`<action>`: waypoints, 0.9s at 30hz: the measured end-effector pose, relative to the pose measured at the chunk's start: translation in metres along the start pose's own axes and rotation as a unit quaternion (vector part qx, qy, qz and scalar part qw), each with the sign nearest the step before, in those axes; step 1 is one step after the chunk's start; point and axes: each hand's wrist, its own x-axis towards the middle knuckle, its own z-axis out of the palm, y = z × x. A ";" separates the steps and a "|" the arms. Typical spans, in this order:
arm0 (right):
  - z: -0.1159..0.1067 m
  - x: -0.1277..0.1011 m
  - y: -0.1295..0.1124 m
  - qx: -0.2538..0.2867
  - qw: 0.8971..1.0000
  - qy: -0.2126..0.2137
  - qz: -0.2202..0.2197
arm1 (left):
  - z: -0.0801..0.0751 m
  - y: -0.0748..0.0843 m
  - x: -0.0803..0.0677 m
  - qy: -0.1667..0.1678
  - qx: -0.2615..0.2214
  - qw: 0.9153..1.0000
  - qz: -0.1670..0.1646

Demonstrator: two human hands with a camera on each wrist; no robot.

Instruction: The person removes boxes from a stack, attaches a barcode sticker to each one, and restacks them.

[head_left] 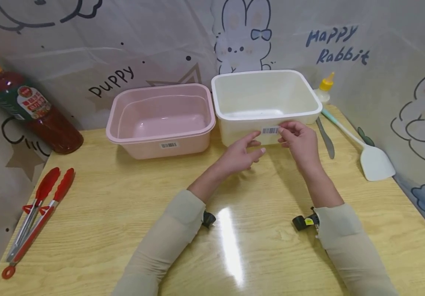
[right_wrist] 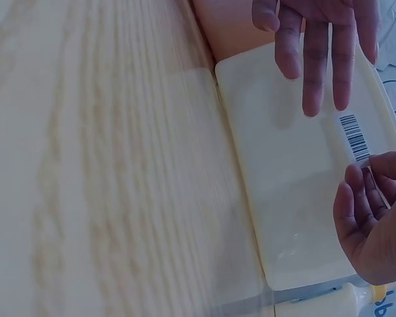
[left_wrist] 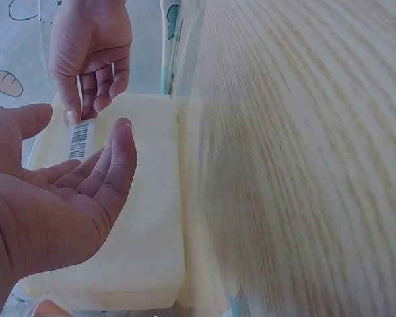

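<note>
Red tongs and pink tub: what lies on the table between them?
Nothing: the head view shows bare table between the tongs and the pink tub.

Bright, even overhead light; white glare streak on the desk (head_left: 231,242). Soft shadows. Curved wide-angle edges. Blurred wood grain in wrist views.

— What's the right hand (right_wrist: 376,218) doing?
— Pinching the end of the barcode sticker (right_wrist: 354,137) on the white tub (right_wrist: 284,191).
— And the left hand (right_wrist: 317,39)?
— Fingers straight, over the tub, beside the wooden table (right_wrist: 105,165).
</note>
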 end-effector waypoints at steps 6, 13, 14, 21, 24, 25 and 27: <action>0.000 0.000 -0.003 -0.009 1.000 0.001 -0.001 | -0.001 0.003 0.000 -0.001 0.010 1.000 -0.004; 0.000 0.001 -0.004 -0.003 1.000 0.003 -0.005 | -0.002 0.002 0.004 -0.001 0.015 1.000 -0.001; 0.000 0.001 -0.004 -0.001 1.000 0.003 -0.004 | -0.002 0.002 0.004 -0.002 0.016 1.000 -0.002; -0.001 -0.003 -0.002 -0.005 1.000 -0.002 0.004 | 0.000 -0.002 0.005 -0.007 0.012 1.000 -0.011; -0.001 -0.003 -0.001 -0.003 1.000 -0.003 0.004 | 0.001 -0.003 0.006 -0.005 0.012 1.000 -0.012; -0.002 -0.002 -0.001 -0.003 1.000 -0.003 0.003 | 0.001 -0.003 0.006 -0.005 0.013 1.000 -0.012; -0.003 -0.002 -0.001 -0.005 1.000 -0.004 0.002 | 0.001 -0.004 0.006 -0.002 0.019 1.000 -0.014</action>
